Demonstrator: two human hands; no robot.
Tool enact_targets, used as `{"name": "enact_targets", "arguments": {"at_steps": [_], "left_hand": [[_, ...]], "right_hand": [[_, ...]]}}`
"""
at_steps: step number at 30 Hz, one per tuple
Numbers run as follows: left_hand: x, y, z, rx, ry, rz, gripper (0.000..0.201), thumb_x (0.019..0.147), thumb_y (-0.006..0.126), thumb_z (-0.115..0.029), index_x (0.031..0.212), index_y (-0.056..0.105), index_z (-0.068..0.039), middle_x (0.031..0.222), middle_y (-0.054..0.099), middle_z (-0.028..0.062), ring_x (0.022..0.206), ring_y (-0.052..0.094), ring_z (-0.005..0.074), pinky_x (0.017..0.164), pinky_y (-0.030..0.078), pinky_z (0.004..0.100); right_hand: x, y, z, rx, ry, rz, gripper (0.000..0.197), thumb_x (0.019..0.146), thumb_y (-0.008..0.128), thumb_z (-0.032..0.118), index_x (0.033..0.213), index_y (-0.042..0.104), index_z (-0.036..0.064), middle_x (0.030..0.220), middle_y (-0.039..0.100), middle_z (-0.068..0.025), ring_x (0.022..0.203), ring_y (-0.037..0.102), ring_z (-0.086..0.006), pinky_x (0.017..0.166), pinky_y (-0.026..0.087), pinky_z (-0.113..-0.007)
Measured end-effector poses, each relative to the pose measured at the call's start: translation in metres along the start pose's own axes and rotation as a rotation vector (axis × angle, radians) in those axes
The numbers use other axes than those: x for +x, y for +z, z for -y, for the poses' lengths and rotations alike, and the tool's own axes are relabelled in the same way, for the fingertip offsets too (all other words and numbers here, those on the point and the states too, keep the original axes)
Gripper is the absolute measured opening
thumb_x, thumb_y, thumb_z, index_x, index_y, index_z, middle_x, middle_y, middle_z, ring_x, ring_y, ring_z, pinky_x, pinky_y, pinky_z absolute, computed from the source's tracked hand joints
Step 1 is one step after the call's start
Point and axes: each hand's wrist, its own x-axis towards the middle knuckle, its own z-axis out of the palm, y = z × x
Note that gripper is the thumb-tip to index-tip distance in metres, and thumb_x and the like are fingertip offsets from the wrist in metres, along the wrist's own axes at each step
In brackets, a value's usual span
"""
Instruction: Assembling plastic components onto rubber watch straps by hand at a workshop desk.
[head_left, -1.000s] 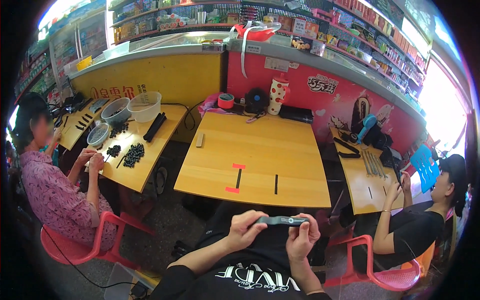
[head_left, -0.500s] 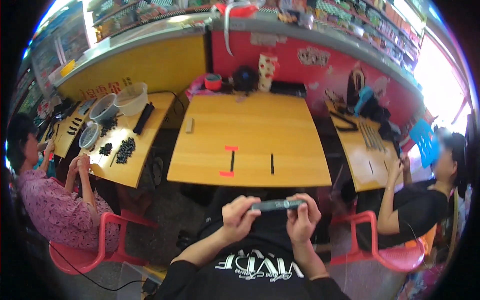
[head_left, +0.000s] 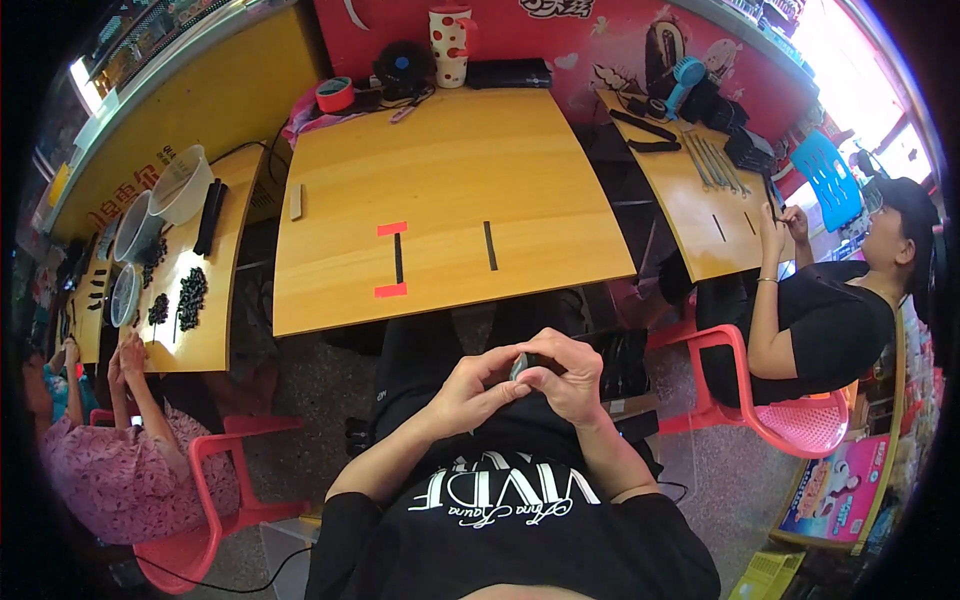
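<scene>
Close to my body, below the table's near edge, both of my hands are closed around a slim dark grey-green object (head_left: 522,366). My left hand (head_left: 472,397) pinches it from one side, and my right hand (head_left: 567,380) wraps over the other. Only a small end shows between the fingers, so its kind cannot be made out. Beyond my hands stands a wooden table (head_left: 440,190). On its top are a black strip (head_left: 399,259) with red tape (head_left: 391,291) at both ends and a second black strip (head_left: 490,246) to the right.
A small wooden block (head_left: 296,202) lies at the table's left. At the back are a red tape roll (head_left: 335,95), black fan (head_left: 403,70), dotted tumbler (head_left: 449,50) and black case (head_left: 510,74). People sit at side tables; pink chairs (head_left: 735,400) flank me.
My hands have come together, and the slim object, earlier stretched crosswise between them, is now turned and mostly covered. The view has shifted, so the table appears higher and further left.
</scene>
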Motion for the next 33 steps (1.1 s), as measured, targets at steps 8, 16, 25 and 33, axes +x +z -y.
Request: {"name": "enact_targets", "arguments": {"at_steps": [8,16,25,33], "left_hand": [[0.003,-0.001,0.004,0.053,0.001,0.03,0.019,0.099,0.055,-0.014,0.108,0.06,0.001,0.086,0.059,-0.0011,0.081,0.053,0.0058,0.072,0.045,0.0216],[0.002,-0.005,0.014,-0.263,-0.032,0.116,0.025,0.1,0.053,-0.02,0.108,0.06,0.003,0.088,0.062,0.0023,0.083,0.056,0.0096,0.076,0.046,0.0252],[0.004,-0.007,-0.002,-0.027,0.063,0.02,0.028,0.094,0.062,-0.011,0.117,0.06,0.004,0.09,0.063,0.0021,0.079,0.057,0.0099,0.07,0.047,0.0253],[0.007,-0.006,0.004,0.228,-0.039,-0.117,0.029,0.089,0.068,-0.012,0.113,0.06,0.003,0.091,0.064,0.0043,0.075,0.059,0.01,0.067,0.048,0.0229]], "right_hand": [[-0.002,-0.001,0.005,-0.165,0.019,0.002,0.032,0.078,0.078,0.015,0.102,0.066,-0.0025,0.086,0.061,-0.0095,0.067,0.061,-0.0154,0.055,0.048,-0.026],[0.001,-0.001,0.009,-0.401,-0.117,0.025,0.032,0.074,0.08,0.012,0.1,0.066,-0.0017,0.086,0.059,-0.0119,0.066,0.063,-0.0228,0.054,0.051,-0.029],[-0.002,-0.007,0.012,-0.009,0.097,0.049,0.026,0.075,0.077,0.001,0.098,0.066,-0.0016,0.089,0.059,-0.0066,0.072,0.056,-0.0086,0.056,0.043,-0.02],[-0.001,-0.009,-0.011,0.109,0.148,0.022,0.027,0.078,0.063,-0.013,0.103,0.066,-0.0014,0.103,0.061,-0.0105,0.083,0.057,-0.012,0.068,0.045,-0.021]]}}
